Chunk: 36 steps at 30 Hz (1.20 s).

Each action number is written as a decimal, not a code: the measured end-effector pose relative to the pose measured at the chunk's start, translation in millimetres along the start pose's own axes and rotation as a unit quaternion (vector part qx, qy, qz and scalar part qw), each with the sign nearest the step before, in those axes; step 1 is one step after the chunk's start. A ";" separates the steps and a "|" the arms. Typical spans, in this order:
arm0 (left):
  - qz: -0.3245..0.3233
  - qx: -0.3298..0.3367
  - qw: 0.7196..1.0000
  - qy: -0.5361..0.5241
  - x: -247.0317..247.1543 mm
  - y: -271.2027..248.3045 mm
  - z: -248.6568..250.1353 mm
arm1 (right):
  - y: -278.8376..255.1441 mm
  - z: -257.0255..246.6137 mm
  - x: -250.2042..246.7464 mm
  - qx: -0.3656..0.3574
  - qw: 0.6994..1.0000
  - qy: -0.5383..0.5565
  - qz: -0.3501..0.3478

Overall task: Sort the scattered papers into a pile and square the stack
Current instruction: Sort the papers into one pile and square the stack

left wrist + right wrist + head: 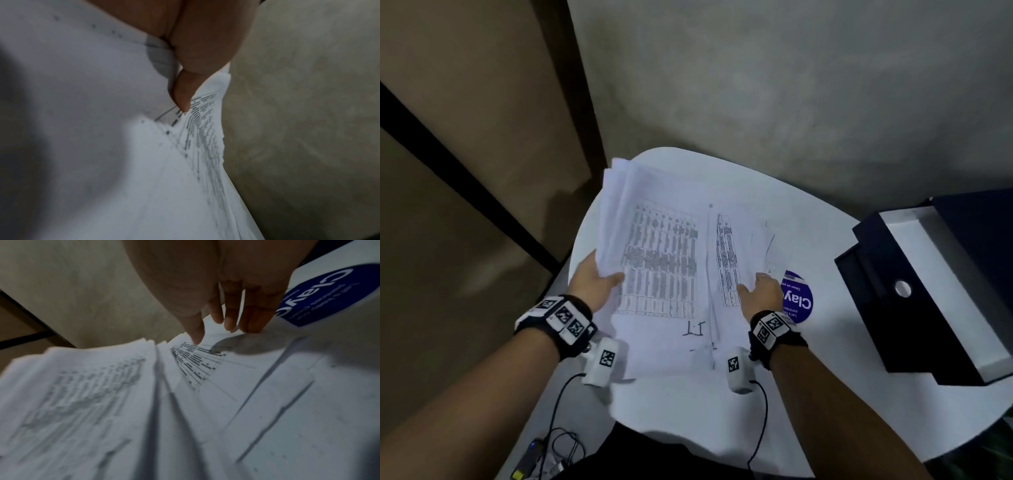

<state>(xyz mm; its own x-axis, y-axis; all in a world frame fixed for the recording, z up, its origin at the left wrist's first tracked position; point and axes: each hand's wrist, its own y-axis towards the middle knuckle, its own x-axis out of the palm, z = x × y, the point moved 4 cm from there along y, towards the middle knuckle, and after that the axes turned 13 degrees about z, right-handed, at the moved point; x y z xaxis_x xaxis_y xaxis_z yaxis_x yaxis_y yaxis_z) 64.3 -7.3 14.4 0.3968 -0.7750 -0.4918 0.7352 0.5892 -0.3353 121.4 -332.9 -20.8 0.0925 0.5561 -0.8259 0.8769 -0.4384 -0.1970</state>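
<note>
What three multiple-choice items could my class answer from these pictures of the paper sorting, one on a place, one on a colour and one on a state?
1. Where does the round sticker lie?
A. On the table, beside the right hand
B. On the dark box
C. On the floor

2. What colour is the sticker?
A. Red
B. Blue with white lettering
C. Green

3. What is the left hand doing?
A. Resting flat on the table
B. Holding a pen
C. Gripping a bundle of papers lifted at its left edge

Answers:
1 A: in the head view the sticker sits on the white table, just right of the right hand.
2 B: it is blue with white lettering in the head and right wrist views.
3 C: the thumb lies over the sheets in the left wrist view, and the bundle tilts up off the table.
</note>
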 end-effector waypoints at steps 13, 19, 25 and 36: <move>-0.005 -0.026 0.996 -0.082 -26.0 1.5 -3.4 | 1.6 -18.6 8.2 0.009 0.999 -0.021 -0.023; -0.031 -0.061 0.996 -0.056 -15.1 -3.9 -8.8 | 4.8 -14.4 -47.2 -0.005 0.997 0.071 0.010; -0.055 -0.068 0.995 0.038 20.6 -24.4 -4.2 | 7.1 -58.7 -153.3 -0.101 0.965 0.112 0.214; -0.079 -0.064 0.995 0.011 45.3 -36.2 9.7 | 9.8 -64.3 -148.0 -0.030 0.954 0.287 0.083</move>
<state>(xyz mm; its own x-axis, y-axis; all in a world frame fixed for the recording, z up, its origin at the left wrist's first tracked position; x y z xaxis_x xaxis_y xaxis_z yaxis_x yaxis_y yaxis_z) 61.1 -65.9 12.1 0.2694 -0.8559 -0.4415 0.7111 0.4859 -0.5082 146.6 -374.0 133.5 0.4607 0.7852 -0.4138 0.8514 -0.5227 -0.0440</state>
